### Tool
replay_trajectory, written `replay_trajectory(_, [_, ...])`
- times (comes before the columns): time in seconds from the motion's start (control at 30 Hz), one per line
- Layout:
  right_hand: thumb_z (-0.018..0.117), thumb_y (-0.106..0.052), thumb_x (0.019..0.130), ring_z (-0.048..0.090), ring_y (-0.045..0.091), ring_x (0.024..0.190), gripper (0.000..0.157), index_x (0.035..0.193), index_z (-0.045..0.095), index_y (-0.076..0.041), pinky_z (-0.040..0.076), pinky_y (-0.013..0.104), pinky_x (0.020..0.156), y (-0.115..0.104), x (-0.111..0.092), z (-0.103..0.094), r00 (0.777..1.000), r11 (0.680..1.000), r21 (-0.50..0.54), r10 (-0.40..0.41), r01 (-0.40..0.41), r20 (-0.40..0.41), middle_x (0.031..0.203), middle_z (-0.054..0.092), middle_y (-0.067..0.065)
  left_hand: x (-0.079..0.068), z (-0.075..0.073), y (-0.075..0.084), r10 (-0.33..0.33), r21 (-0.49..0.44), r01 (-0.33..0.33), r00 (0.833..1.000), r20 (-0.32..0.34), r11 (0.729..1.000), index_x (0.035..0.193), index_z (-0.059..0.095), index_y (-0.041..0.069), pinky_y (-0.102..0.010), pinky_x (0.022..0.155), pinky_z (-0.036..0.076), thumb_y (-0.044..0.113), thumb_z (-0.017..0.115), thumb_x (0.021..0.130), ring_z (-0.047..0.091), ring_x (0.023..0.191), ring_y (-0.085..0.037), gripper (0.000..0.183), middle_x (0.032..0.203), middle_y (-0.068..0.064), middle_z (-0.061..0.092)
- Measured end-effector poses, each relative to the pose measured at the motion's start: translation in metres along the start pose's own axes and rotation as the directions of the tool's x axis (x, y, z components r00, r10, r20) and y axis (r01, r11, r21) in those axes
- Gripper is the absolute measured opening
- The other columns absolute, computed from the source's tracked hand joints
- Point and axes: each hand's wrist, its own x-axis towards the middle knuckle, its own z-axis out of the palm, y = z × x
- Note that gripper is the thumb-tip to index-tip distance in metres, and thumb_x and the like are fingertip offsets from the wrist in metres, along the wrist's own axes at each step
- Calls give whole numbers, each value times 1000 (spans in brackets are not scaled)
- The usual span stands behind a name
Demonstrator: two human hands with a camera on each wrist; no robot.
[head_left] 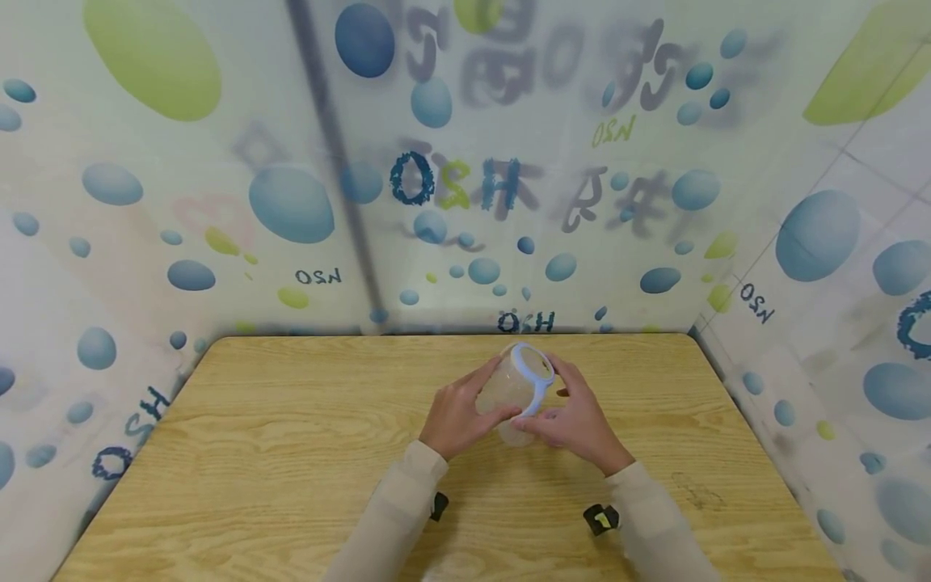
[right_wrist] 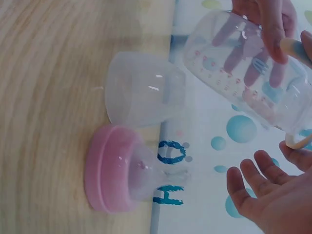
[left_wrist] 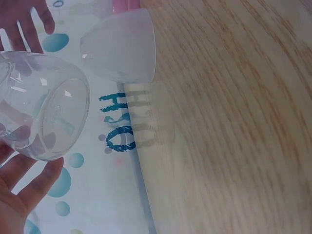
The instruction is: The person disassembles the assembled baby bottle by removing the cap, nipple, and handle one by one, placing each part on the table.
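Observation:
A clear baby bottle (head_left: 500,390) is tilted between both hands above the table. My left hand (head_left: 458,412) grips its body, fingers on one side and thumb on the other. In the right wrist view, printed scale marks run along the bottle (right_wrist: 234,68). A pale blue handle ring (head_left: 539,394) sits at its neck end. My right hand (head_left: 578,420) pinches this ring between thumb and index finger, its other fingers spread away. Below stand a frosted dome cap (right_wrist: 139,90) and a nipple with a pink collar (right_wrist: 109,170), side by side.
The wooden table (head_left: 305,436) runs back to a white curtain (head_left: 218,162) printed with blue and green drops and letters. More printed curtain (head_left: 822,323) rises along the right side. Dark wrist gear (head_left: 600,519) hangs under the right sleeve.

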Motion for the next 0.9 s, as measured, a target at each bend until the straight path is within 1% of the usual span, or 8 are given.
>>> replay_trajectory(0.03, [92,-30,71,46,29,123,97,151,38,-13,35,50,97,0,0,-2,1000,1000,-1,-3,3,-10,145,44,12,0,0,0,0,2,0,1000,2,1000,144,53,11,-37,73,58,41,83,81,70,101,-24,75,126,-13,67])
replay_trajectory(0.13, [91,-29,72,42,30,129,95,150,40,-13,36,50,97,0,1,-9,999,1000,2,-14,14,-38,144,45,10,0,-1,1,-3,6,3,1000,4,1000,142,55,9,-38,76,58,41,83,81,69,105,-24,74,127,-12,67])
replay_trajectory(0.23, [90,-27,74,42,31,129,94,150,39,-11,37,52,99,2,1,-16,998,1000,-9,-17,17,-58,144,45,11,0,-2,2,-9,1,9,1000,0,1000,141,55,8,-38,74,58,42,83,80,70,103,-25,75,127,-13,67])
replay_trajectory(0.43, [89,-30,76,42,30,130,98,154,33,-8,38,54,101,8,-3,-27,997,999,-44,27,-30,-72,148,42,13,0,-3,2,-17,6,17,1000,-3,1000,142,55,7,-35,70,57,44,83,79,71,98,-25,77,126,-13,67])
replay_trajectory(0.57, [88,-31,77,41,32,131,100,155,31,-9,38,54,100,19,-6,-30,996,997,-49,51,-54,-70,147,42,14,0,-3,1,-24,-2,24,1000,-2,1000,142,55,8,-37,70,57,43,83,79,71,99,-27,78,126,-13,67])
replay_trajectory(0.73, [88,-31,77,42,32,129,98,155,32,-9,38,53,97,31,-11,-31,995,996,-50,69,-73,-69,147,42,15,0,-3,2,-26,-16,26,1000,-4,1000,142,54,9,-39,70,58,42,84,79,71,98,-30,77,127,-14,67])
replay_trajectory(0.9, [86,-29,79,44,34,127,97,155,30,-6,38,57,98,39,-15,-33,991,991,-53,116,-120,-71,148,40,19,-1,-3,2,-27,-12,27,1000,-5,1000,143,54,9,-38,70,58,42,84,79,72,95,-29,78,126,-13,67])
